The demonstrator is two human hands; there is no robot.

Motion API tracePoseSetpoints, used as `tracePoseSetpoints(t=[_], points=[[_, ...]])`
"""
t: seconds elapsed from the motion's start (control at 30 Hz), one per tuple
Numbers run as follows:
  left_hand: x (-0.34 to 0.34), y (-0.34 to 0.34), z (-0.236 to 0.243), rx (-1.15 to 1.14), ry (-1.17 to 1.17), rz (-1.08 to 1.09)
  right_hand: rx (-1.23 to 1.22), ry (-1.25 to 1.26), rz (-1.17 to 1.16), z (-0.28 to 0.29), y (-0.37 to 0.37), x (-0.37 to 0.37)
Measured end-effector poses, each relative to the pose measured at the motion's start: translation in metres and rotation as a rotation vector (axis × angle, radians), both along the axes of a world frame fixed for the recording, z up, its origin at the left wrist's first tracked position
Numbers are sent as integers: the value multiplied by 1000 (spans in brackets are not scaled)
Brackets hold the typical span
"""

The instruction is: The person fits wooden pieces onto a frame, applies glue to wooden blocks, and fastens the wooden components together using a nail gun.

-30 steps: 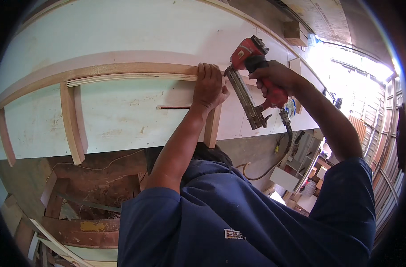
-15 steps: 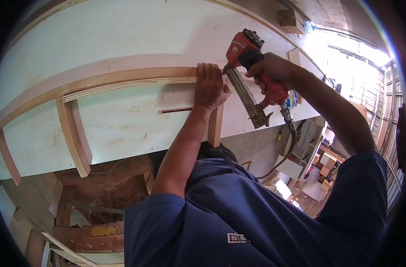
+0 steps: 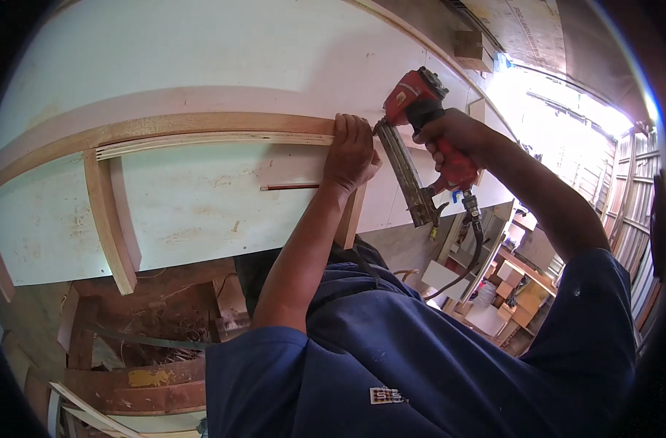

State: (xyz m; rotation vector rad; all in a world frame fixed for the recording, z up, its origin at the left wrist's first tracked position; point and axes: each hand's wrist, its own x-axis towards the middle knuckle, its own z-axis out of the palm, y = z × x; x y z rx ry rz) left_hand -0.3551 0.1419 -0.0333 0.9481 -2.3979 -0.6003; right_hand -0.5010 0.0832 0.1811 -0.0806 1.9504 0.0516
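My right hand (image 3: pixel 460 137) is closed round the grip of a red nail gun (image 3: pixel 407 96). The gun's nose rests at or just above a wooden frame (image 3: pixel 231 122), immediately right of my left hand. Its long metal magazine slants down toward me, and an air hose (image 3: pixel 478 241) hangs from the handle end. My left hand (image 3: pixel 349 155) is wrapped over the long rail of that frame, fingers on the far side, where a short crosspiece (image 3: pixel 352 219) meets it. A layered plywood strip (image 3: pixel 201 141) lies along the rail's near side. The exact contact under the nose is hidden.
The frame lies on a large white board (image 3: pixel 194 212). A thin reddish-brown stick, like a pencil (image 3: pixel 289 187), rests left of my forearm. Another crosspiece (image 3: pixel 108 223) juts toward me. Below left sits a brown wooden box with scraps (image 3: pixel 165 398); shelves with wood offcuts (image 3: pixel 522 292) stand right.
The view has turned slightly, so the frame and gun appear shifted. Both hands keep their holds, and the nail gun stays beside my left hand.
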Motion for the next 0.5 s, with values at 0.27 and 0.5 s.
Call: tracePoseSetpoints(t=[0.27,0.5], points=[[0,2,0,-9,-44,-23,-13,6,-42,0,5,-1],[0,-2,9,-33,-33,-30,-36,-22,-83,2,13,-9]])
